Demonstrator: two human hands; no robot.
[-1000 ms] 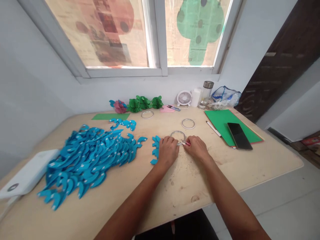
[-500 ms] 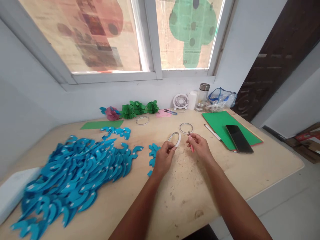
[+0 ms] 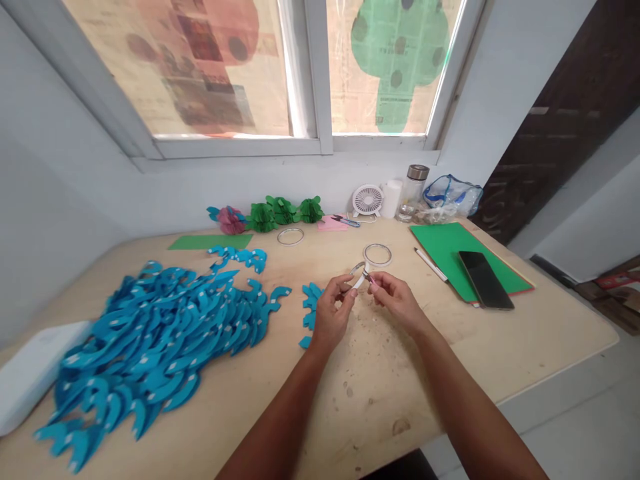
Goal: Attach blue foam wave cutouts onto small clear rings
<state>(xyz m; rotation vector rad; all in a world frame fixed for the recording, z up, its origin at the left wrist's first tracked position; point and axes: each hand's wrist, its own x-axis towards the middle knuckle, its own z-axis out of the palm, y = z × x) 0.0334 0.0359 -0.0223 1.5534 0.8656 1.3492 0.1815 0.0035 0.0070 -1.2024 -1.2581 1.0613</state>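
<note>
My left hand (image 3: 335,308) is closed on a thin roll of white tape (image 3: 359,280), held up on edge above the table. In my right hand (image 3: 397,300) is a pair of pink tweezers (image 3: 370,277), pinched between thumb and fingers. The tweezers' tips meet the roll's right rim; whether they grip a piece of tape is too small to tell. Several blue cut shapes (image 3: 311,305) lie just left of my left hand, partly hidden by it. Beyond my hands a second ring-shaped tape roll (image 3: 377,255) rests flat on the table.
A large heap of blue cut shapes with white squares (image 3: 165,333) covers the table's left side, beside a white box (image 3: 43,373). Another ring (image 3: 291,236), green paper flowers (image 3: 283,209), scissors-like snips (image 3: 346,221) and a fan (image 3: 368,199) stand behind. A phone (image 3: 485,280) lies on green sheets (image 3: 440,243) at right.
My right hand has brought the tweezers left to the tape roll, and the roll has tilted in my left hand. The whole view has shifted slightly.
</note>
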